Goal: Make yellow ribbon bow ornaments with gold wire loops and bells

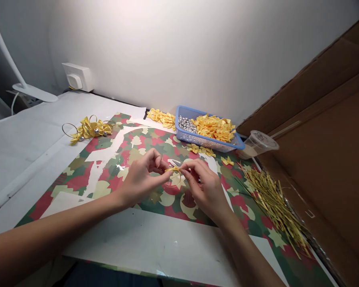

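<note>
Pinching a small yellow ribbon bow between both hands, a thin wire loop curving below it, over a printed leaf-pattern sheet. Left hand: thumb and forefinger closed on the bow's left side, other fingers curled. Right hand: fingertips closed on its right side. Small silver object just behind the bow, too small to identify. Further back, loose yellow bows lie against a blue plastic basket holding silver beads and a heap of yellow bows. Right of it: bundle of gold strips, clear plastic cup, cardboard panel. Left: assembled yellow bow cluster with wire loops. Far wall: electrical socket.
</note>
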The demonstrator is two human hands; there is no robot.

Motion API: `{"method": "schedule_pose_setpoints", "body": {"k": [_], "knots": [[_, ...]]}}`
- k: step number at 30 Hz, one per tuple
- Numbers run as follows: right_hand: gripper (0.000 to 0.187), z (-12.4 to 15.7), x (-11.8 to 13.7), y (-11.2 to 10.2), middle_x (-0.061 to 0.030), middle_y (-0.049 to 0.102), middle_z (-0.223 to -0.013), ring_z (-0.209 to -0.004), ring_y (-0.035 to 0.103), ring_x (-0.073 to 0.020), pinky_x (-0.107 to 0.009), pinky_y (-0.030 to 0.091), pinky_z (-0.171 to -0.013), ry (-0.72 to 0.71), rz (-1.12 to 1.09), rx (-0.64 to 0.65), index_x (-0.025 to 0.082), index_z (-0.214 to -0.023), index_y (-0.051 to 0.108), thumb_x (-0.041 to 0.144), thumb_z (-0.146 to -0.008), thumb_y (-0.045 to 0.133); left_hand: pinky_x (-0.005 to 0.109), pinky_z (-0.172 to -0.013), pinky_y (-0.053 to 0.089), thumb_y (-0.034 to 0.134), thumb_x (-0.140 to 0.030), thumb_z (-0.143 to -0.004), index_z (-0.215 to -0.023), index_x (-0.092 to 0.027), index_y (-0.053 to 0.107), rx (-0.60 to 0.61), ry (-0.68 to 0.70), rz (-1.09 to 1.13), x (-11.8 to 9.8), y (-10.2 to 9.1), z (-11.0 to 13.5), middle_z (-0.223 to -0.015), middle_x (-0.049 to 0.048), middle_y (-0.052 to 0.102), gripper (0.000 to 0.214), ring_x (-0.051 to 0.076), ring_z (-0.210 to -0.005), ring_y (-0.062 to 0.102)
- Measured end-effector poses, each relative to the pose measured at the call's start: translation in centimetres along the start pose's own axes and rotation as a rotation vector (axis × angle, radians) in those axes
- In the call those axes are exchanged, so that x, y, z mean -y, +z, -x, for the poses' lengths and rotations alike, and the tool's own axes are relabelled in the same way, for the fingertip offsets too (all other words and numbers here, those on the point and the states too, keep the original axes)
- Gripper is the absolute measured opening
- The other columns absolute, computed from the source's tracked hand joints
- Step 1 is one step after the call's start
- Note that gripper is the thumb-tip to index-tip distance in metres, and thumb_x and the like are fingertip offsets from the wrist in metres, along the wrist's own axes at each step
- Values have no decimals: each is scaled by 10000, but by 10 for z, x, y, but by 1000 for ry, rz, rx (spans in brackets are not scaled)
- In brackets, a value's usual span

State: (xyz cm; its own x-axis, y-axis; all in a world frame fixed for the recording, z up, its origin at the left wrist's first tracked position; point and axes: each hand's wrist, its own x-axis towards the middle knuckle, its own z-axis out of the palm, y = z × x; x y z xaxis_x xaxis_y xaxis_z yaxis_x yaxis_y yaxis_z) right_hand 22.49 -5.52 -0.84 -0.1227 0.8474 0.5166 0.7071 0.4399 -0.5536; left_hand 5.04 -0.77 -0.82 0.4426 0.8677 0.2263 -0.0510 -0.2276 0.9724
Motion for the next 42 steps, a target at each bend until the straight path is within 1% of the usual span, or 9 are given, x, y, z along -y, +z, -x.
{"method": "schedule_pose_setpoints", "body": {"k": [5,12,15,19,22,25,32,35,42], "knots": [[115,1,4,1,-25,575,-813,-674,522,-144,-258,422,-599,71,-140,15,210,-840,533,182,-928,465,258,-653,502,643,-197,-792,-709,-214,308,1,-61,59,2,-1,1,-711,-41,579,346,108,-702,592],[222,1,10,0,19,553,-683,-511,462,-98,-220,396,-455,442,-630,174,206,-847,544,419,-901,517,291,-661,515,648,-215,-791,-708,-215,299,2,-60,55,0,0,0,-731,-27,607,359,131,-699,630],[252,0,10,-2,20,553,-660,-500,449,-86,-205,385,-443,509,-634,204,189,-821,570,436,-865,566,300,-671,521,650,-209,-786,-698,-215,290,-16,-62,47,0,-2,-1,-727,-26,601,371,132,-695,631],[253,0,11,-1,39,505,-595,-481,450,-93,-202,372,-408,523,-557,175,189,-808,612,439,-839,593,299,-676,523,656,-205,-779,-693,-216,287,-24,-55,32,1,-2,-1,-721,-29,588,379,123,-687,614],[204,1,14,0,30,531,-609,-496,497,-110,-218,404,-418,438,-459,111,205,-802,608,397,-860,575,286,-656,515,652,-197,-779,-699,-217,288,-22,-51,17,1,-1,-2,-718,-34,576,373,115,-674,596],[136,3,16,2,-2,593,-691,-569,567,-130,-230,442,-469,252,-283,39,211,-815,600,294,-896,531,280,-645,509,635,-185,-782,-704,-220,288,-6,-50,6,1,-1,-2,-703,-42,553,357,112,-668,582],[131,5,10,5,-16,621,-764,-567,575,-114,-223,449,-503,-59,-21,-40,203,-900,579,136,-927,470,250,-570,437,602,-142,-755,-696,-224,268,29,15,-177,1,1,0,-669,-54,518,349,97,-617,507],[146,4,9,6,-17,625,-775,-595,580,-117,-222,454,-534,-123,21,-54,201,-902,576,108,-924,466,249,-566,427,590,-138,-746,-693,-225,269,56,19,-173,-1,2,0,-669,-52,510,337,100,-618,501],[176,4,4,8,-33,610,-782,-674,569,-150,-251,461,-600,-169,26,-59,219,-922,576,92,-923,454,231,-548,393,574,-120,-740,-685,-224,270,84,49,-204,-4,3,1,-630,-65,459,325,90,-585,439]]}}
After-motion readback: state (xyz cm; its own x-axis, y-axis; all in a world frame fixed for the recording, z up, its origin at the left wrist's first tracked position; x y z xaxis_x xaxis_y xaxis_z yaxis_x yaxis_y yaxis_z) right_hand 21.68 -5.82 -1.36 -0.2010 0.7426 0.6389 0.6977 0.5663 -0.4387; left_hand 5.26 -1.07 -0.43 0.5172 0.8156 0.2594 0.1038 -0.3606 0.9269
